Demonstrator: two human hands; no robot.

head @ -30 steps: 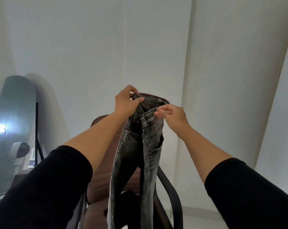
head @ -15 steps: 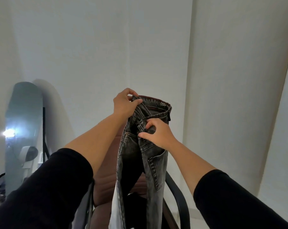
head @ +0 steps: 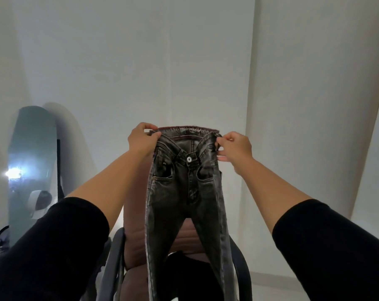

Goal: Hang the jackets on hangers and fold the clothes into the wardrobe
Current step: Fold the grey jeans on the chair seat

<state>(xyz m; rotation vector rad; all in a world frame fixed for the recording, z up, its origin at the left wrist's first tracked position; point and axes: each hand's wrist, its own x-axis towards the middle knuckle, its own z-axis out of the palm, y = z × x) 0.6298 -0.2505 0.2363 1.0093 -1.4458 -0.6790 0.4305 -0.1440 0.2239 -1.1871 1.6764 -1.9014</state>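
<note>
Holding: grey jeans (head: 185, 192), unfolded; left hand (head: 142, 141) at 10 o'clock and right hand (head: 235, 147) at 2 pinch waistband; wardrobe unseen.

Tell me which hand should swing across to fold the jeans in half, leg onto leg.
Either could; I'd lean right. The jeans hang spread, front facing the camera. The left hand grips its waistband corner in a full fist, a steadier anchor. The right hand only pinches its corner, so it's likely freer to carry across.

Faded charcoal-grey jeans (head: 185, 192) with a white button; brown chair (head: 134, 213); black sleeves (head: 54, 246); white walls (head: 140, 61).
</note>
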